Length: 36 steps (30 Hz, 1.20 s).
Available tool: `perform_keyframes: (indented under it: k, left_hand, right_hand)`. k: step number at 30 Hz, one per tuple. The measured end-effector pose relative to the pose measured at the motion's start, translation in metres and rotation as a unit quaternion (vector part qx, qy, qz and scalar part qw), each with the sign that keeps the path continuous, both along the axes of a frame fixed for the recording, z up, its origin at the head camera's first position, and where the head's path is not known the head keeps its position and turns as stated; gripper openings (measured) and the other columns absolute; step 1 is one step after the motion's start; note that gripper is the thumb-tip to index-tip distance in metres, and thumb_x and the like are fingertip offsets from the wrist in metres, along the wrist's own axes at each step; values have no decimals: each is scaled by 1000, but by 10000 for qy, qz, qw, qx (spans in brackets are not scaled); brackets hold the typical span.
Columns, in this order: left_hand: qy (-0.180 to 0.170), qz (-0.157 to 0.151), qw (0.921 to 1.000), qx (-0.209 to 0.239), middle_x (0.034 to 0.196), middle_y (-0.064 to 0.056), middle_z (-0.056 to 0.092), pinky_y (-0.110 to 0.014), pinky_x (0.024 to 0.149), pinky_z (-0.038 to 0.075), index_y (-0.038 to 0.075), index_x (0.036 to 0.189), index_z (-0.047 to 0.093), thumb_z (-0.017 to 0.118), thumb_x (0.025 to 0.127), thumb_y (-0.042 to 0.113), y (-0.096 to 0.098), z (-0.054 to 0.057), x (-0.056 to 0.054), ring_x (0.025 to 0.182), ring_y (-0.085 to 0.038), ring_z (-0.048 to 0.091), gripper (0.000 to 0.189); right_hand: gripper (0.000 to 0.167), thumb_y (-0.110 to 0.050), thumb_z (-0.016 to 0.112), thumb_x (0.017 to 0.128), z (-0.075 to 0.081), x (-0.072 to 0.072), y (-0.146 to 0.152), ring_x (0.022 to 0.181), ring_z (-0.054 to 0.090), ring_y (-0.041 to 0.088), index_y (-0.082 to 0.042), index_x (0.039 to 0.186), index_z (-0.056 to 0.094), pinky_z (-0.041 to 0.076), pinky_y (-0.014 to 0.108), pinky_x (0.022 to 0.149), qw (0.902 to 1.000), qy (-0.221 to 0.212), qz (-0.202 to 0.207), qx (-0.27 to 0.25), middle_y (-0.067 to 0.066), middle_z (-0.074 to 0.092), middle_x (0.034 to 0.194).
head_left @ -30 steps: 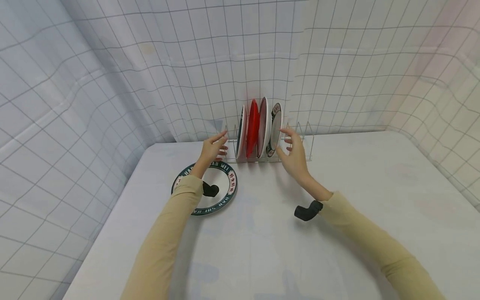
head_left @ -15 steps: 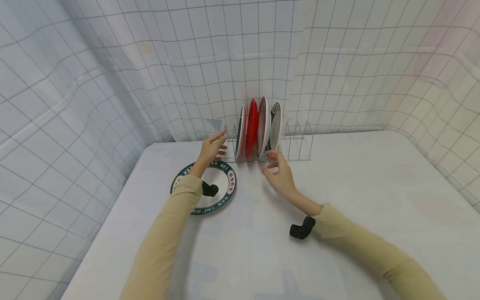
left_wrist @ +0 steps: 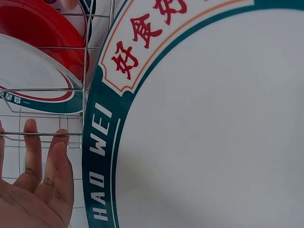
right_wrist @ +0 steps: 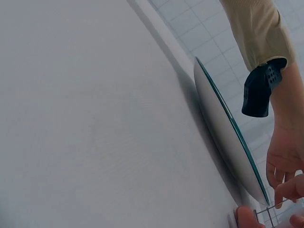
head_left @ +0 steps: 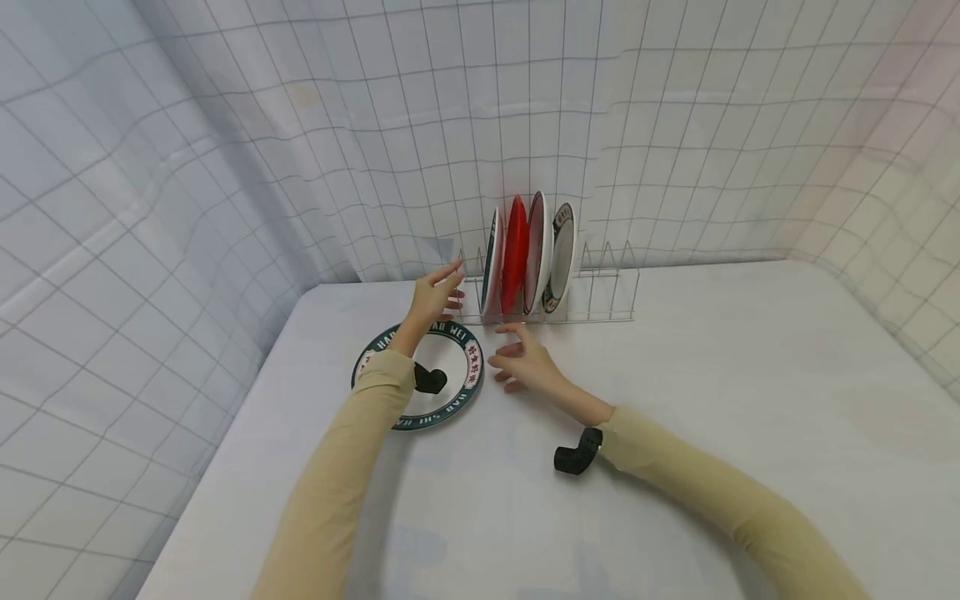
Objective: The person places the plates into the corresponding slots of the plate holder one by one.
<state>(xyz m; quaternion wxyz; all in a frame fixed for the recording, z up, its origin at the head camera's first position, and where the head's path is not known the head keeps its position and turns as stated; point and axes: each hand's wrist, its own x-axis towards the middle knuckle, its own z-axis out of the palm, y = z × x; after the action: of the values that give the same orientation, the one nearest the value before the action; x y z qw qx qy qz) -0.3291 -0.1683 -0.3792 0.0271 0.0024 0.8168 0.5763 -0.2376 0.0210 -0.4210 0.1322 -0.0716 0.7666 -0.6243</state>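
Note:
My left hand is at the left end of a wire dish rack, fingers loosely bent. In the left wrist view, the fingertips of that left hand overlap a rack wire. Under the left forearm lies a white plate with a green lettered rim, face up on the table. My right hand hovers between this plate and the rack's front, its fingers spread and slightly bent, holding nothing. In the right wrist view the plate shows edge-on beyond the right fingertips.
Several plates stand upright in the rack: a green-edged one, a red one, a white one with a dark red face and a dark-patterned one. A checked curtain hangs behind the white table.
My right hand has moved left and toward me, from the rack's right-hand plate to near the flat plate's right edge. My left hand stays at the rack's left end.

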Motion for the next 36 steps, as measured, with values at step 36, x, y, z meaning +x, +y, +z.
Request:
perform_keyframes:
  k: [36]
  left_hand:
    - [-103, 72, 9999, 33, 117, -27, 61, -39, 76, 53, 30, 144, 45, 48, 101, 38, 2, 3, 2, 96, -35, 64, 44]
  right_hand:
    - [53, 4, 55, 86, 2, 1, 12, 53, 57, 14, -13, 135, 46, 54, 27, 51, 9962, -323, 590, 556, 5, 48, 77]
